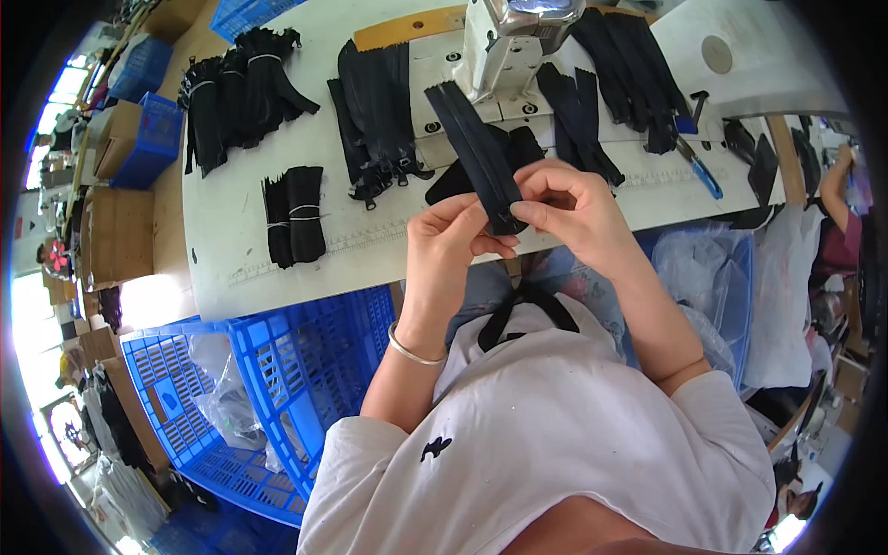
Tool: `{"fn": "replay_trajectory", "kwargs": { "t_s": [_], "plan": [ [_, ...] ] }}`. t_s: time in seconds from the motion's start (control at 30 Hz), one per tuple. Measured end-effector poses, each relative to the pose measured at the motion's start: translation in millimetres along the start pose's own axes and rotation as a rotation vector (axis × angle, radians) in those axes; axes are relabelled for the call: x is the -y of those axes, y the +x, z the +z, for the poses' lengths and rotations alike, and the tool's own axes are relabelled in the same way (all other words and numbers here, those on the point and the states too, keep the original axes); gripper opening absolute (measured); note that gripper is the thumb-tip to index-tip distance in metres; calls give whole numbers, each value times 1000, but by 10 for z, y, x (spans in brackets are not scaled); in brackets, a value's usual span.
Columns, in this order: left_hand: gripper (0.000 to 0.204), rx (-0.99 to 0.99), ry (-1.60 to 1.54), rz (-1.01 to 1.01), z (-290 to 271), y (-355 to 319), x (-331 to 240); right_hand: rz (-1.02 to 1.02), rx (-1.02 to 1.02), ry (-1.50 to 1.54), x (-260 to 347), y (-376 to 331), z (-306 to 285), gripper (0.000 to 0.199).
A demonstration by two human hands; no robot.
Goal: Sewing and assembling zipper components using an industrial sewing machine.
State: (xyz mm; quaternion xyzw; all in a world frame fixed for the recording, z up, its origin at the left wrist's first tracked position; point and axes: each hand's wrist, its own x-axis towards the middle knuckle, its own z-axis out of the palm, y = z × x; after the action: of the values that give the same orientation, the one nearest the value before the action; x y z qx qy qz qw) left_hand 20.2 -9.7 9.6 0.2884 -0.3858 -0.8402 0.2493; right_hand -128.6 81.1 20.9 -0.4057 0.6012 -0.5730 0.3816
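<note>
A black zipper (476, 153) stretches up and to the left from between my hands, above the near edge of the white sewing table. My left hand (453, 227) pinches its lower end from the left side. Fingers of my right hand (569, 208) close on the same end from the right. Behind the zipper lies a dark piece of fabric (523, 148), partly covered by it and my right hand. The sewing machine head (518, 46) stands just beyond. Loose black zippers (375, 111) lie left of the machine, with more zippers (578, 116) to its right.
Tied zipper bundles (245, 88) and a smaller bundle (296, 217) rest on the table's left. Blue-handled snips (705, 176) lie at the right. A blue crate (240, 351) with clear plastic stands below left; a plastic-lined blue bin (740, 277) stands below right.
</note>
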Motion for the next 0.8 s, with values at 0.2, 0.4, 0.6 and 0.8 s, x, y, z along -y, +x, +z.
{"fn": "replay_trajectory", "kwargs": {
  "t_s": [0.2, 0.4, 0.6, 0.8],
  "plan": [
    [21, 29, -45, -7, 60, -18, -58, 247, 92, 55, 157, -6, -28, 15],
    [18, -45, 213, 74, 119, -24, -72, 245, 123, 172, 116, -44, -70, 19],
    [16, -98, 309, 109, 123, -36, -38, 352, 163, 155, 134, -17, -144, 24],
    [15, -96, 351, 138, 174, -42, -84, 356, 214, 140, 177, -7, -143, 22]
  ]
}}
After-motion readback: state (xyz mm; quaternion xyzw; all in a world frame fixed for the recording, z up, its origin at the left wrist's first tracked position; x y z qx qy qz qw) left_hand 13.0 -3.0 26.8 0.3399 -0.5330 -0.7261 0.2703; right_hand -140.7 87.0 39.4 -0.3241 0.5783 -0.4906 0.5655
